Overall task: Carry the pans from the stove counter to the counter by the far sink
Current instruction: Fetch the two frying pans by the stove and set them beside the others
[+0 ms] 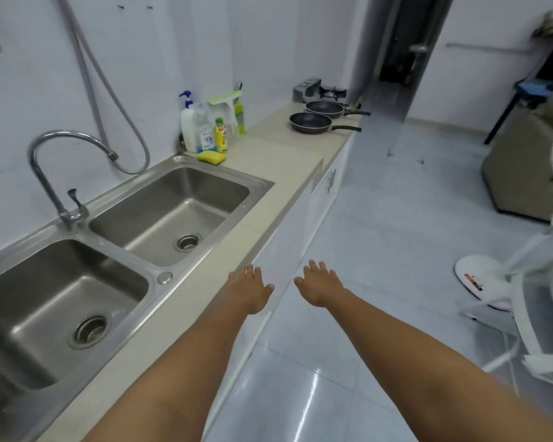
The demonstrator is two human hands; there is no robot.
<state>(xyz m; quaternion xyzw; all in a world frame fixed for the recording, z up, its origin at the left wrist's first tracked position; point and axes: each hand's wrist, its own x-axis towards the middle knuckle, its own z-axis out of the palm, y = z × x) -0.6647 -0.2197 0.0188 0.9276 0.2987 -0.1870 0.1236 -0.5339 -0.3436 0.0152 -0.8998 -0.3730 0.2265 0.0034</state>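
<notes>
Both hands out front, palms down, fingers spread, holding nothing: left hand [249, 288] over near surface [281, 167] edge, right hand [320, 287] over floor. Two dark pans far along surface by stove [331, 91]: nearer pan [311, 122], farther pan [324, 108], handles pointing right. Double sink [160, 212] near left.

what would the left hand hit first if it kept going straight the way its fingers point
Probably nothing soon. The left hand is open, fingers pointing along the counter's front edge toward the two pans. The way looks free until the nearer pan's handle, though depth is hard to judge.
</notes>
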